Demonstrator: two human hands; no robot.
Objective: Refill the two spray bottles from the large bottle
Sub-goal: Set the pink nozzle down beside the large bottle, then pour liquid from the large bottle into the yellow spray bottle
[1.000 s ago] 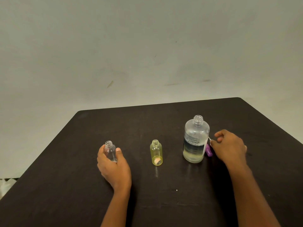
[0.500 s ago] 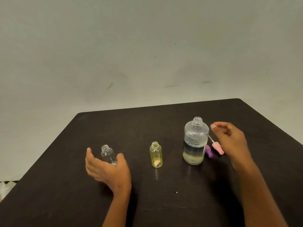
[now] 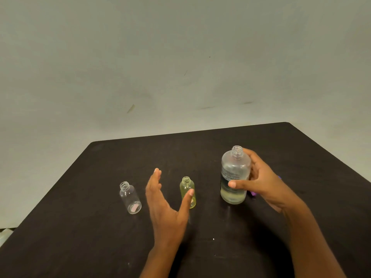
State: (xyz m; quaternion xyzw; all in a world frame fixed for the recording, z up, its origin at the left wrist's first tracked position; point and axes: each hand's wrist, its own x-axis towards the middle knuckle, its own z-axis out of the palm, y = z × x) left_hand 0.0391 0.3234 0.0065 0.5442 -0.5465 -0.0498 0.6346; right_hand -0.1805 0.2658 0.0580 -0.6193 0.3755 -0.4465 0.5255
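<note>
The large frosted bottle [image 3: 234, 175] stands uncapped on the dark table [image 3: 200, 149], with pale liquid in its lower part. My right hand [image 3: 261, 183] is wrapped around it from the right, thumb across its front. A small clear bottle [image 3: 130, 197] stands uncapped at the left. A small yellow bottle [image 3: 187, 191] stands uncapped in the middle. My left hand [image 3: 166, 205] is spread open between the two small bottles, its thumb just in front of the yellow one, holding nothing.
A purple spray cap [image 3: 253, 193] peeks out behind my right hand, mostly hidden. A grey wall rises behind the table. The table's left edge runs diagonally toward the lower left.
My left hand let go of the clear bottle and moved right toward the yellow one. My right hand left the pink and purple caps and closed around the large bottle.
</note>
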